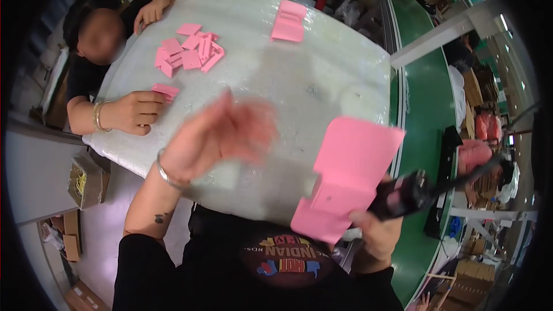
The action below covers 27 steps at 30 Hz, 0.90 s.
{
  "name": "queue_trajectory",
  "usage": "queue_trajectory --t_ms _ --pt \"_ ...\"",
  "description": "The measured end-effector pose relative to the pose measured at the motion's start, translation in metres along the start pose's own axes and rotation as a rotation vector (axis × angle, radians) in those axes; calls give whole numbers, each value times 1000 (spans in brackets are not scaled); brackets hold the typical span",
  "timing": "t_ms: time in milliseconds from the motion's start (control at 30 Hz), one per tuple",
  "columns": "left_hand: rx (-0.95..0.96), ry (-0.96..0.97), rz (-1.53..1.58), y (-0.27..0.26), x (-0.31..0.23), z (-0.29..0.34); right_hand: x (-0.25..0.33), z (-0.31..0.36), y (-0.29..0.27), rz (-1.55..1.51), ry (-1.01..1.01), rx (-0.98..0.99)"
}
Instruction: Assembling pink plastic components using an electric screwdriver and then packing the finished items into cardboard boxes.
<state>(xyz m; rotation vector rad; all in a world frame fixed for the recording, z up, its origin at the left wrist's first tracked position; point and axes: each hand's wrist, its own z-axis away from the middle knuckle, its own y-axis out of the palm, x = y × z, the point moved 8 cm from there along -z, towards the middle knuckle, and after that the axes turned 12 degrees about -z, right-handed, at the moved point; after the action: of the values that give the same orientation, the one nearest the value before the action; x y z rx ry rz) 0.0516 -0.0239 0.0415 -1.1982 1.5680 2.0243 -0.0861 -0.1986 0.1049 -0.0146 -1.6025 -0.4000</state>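
A white table fills the middle. Near right, the right hand grips a flat pink carton and a black tool. The left hand, blurred, hovers with fingers spread. Far left lies a pile of pink pieces.

The single view sits on my head and looks steeply down over my chest at the white bench in front of me. It is a wide fisheye, so the bench edge and the green conveyor on my right bend toward the dark rim. My forearms enter from the lower edge, close to the lens; my left hand is blurred. A person across the bench at upper left lies farther off.
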Motion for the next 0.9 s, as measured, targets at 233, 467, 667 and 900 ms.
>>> queue_trajectory --t_ms 233,467,667,900 --pt "16 -3 44 46 13 -29 -16 -21 -12 -124 90 -80" --pt "178 -133 175 37 23 -28 -18 -5 -35 -45 77 -67" --pt "85 -98 -638 75 78 -85 -19 -11 -75 -117 41 -312" --pt "261 -190 -1116 53 114 -187 14 26 -172 4 -218 -680"
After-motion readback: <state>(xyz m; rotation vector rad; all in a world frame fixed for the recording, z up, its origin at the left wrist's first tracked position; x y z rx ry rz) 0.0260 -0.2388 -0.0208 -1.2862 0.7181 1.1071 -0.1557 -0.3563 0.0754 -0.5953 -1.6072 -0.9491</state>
